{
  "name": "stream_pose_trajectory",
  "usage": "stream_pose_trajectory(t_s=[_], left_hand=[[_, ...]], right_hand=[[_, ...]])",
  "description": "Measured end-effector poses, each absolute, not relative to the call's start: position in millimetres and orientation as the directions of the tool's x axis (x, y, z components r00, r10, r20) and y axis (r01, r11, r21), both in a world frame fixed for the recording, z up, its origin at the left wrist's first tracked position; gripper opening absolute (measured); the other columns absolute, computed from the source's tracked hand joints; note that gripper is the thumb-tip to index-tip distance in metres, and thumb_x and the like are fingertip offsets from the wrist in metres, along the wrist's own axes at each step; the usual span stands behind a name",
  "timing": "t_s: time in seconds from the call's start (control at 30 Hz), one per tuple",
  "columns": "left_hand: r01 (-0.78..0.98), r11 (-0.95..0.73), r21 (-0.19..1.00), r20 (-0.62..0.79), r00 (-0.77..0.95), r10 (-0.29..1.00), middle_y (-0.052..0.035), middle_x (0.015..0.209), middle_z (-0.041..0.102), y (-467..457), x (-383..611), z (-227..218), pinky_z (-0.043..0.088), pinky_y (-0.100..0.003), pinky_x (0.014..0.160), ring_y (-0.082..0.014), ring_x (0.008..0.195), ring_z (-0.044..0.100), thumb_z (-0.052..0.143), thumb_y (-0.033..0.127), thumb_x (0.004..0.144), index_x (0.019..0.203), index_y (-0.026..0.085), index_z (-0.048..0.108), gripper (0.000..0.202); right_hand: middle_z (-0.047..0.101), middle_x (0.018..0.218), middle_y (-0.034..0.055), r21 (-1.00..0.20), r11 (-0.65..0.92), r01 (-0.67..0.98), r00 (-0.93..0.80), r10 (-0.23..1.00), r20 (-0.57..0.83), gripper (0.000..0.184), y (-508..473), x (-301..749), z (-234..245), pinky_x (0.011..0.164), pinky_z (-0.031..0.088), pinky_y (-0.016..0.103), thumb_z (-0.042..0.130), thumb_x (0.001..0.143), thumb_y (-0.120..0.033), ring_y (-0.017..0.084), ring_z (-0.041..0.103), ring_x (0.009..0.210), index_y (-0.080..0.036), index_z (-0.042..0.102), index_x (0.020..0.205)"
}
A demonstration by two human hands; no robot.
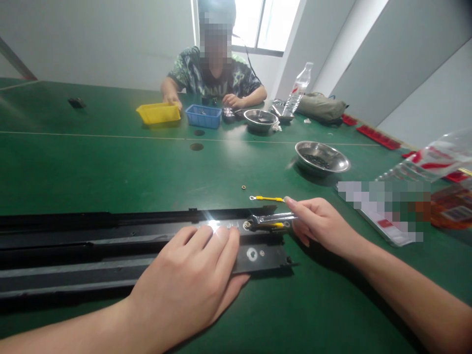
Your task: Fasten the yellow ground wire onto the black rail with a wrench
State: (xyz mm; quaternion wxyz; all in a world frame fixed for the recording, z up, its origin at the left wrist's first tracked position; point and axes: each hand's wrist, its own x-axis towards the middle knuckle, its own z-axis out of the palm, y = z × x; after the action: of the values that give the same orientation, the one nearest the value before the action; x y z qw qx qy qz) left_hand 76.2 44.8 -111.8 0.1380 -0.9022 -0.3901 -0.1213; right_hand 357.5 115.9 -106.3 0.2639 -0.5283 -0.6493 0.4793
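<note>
A long black metal rail [92, 246] lies across the near part of the green table [110, 167]. My left hand [191, 280] rests flat on the rail's right end, fingers stretched out. My right hand [320, 223] is closed on the handle of a small metal wrench [269, 220], whose head sits on a fastener on the rail. A yellow wire with ring terminals [267, 198] lies just beyond the rail, and a small nut [244, 187] lies near it.
A steel bowl [322, 157] holding small dark parts stands to the right. Plastic bags [424, 172] lie at the right edge. Across the table a person sits behind a yellow bin [159, 113], a blue bin [203, 116], another steel bowl [261, 119] and a water bottle [298, 91].
</note>
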Motion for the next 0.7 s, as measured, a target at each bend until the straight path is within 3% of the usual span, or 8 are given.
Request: stream_pose_trajectory(t_s=[0.37,0.7], left_hand=[[0.740,-0.655,-0.154,0.320,0.665,0.675,-0.0106,0.118,0.068,44.3,75.8,-112.2,0.047,-0.046,0.083,-0.0295,0.098,0.062,0.047,0.048,0.101,0.133,0.013,0.060,0.049],[0.740,-0.657,-0.146,0.320,0.663,0.676,-0.0108,0.118,0.068,44.7,76.2,-111.1,0.047,-0.046,0.082,-0.0292,0.099,0.062,0.048,0.048,0.101,0.133,0.013,0.060,0.049]], right_hand=[[0.047,0.040,-0.0025,-0.905,-0.019,0.425,-0.306,0.938,-0.163,0.064,117.8,357.0,-109.1,0.043,0.035,0.026,0.052,0.099,-0.065,0.011,0.046,0.037,-0.021,0.046,0.053],[0.044,0.040,-0.0029,-0.885,-0.071,0.461,-0.337,0.908,-0.248,0.065,118.3,357.3,-104.2,0.041,0.035,0.026,0.054,0.094,-0.072,0.011,0.044,0.036,-0.022,0.045,0.053]])
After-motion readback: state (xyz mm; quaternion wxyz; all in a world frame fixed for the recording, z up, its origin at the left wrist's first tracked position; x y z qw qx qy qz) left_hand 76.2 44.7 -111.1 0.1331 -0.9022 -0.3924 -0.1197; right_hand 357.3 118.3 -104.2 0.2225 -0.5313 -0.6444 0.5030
